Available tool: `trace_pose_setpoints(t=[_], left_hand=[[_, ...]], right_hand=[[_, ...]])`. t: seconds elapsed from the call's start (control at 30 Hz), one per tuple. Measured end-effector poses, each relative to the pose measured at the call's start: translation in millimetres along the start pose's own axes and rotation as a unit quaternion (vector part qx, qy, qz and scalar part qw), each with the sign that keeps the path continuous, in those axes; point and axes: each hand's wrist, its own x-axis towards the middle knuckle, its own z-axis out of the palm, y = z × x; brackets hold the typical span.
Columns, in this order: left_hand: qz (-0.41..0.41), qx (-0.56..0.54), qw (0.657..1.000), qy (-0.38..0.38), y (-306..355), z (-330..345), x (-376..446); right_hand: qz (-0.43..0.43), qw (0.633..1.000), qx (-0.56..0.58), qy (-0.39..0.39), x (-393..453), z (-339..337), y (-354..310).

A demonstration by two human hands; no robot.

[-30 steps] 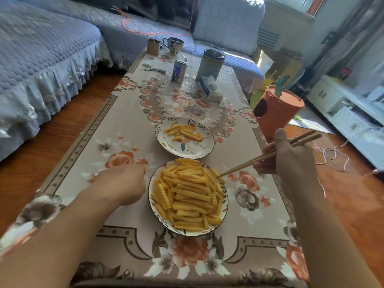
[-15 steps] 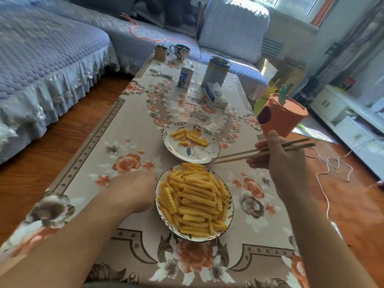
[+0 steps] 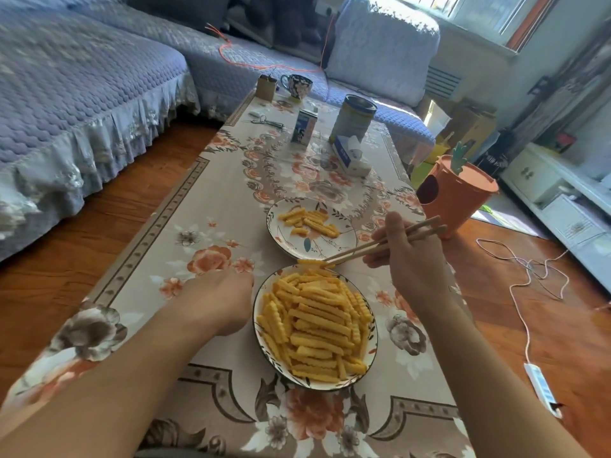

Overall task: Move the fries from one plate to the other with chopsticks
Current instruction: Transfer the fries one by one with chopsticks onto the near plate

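Centrally, the right hand is gripping a pair of chopsticks, its fingers curled round the shafts, over the right side of the tabletop. The chopstick tips are pointing left and slightly down, and are pinching a single fry just above the far rim of the near plate; the fry is lying crosswise in the gap between the two plates. The near plate is sitting close to the near edge of the tabletop and is carrying a full heap of fries. The far plate is lying just beyond it, toward the middle of the tabletop, and is carrying a small scatter of fries on its far half. The two plates are lying almost rim to rim.

The left hand is resting on the tabletop just beside the left rim of the near plate, knuckles up; its fingers are turned away from the camera, so how they are lying cannot be told.

Toward the far end of the tabletop, a tissue box is lying right of centre, with a tin and a small carton standing behind it. A mug and a small brown box are standing at the far edge, with scissors lying near the far left edge. An orange bin is standing on the floor off the right edge, well apart from the plates.
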Motion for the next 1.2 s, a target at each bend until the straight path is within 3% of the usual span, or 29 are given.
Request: trace_pose_setpoints(t=[0.27,0.47,0.63,0.77,1.2], left_hand=[[-0.006,0.006,1.0,0.0,4,-2,-1],[-0.012,0.021,1.0,0.008,10,-2,-5],[-0.012,0.029,1.0,0.002,10,-1,-5],[-0.007,0.035,0.999,0.0,11,-1,-5],[0.005,0.019,1.0,0.007,6,1,-2]], right_hand=[[0.074,0.995,-0.008,0.072,-29,-69,-21],[0.101,0.994,-0.018,0.046,-48,-77,-21],[0.089,0.99,0.017,0.108,-26,-87,-15],[0.044,0.99,0.038,0.126,9,-66,-3],[-0.027,0.997,-0.075,0.017,75,41,33]])
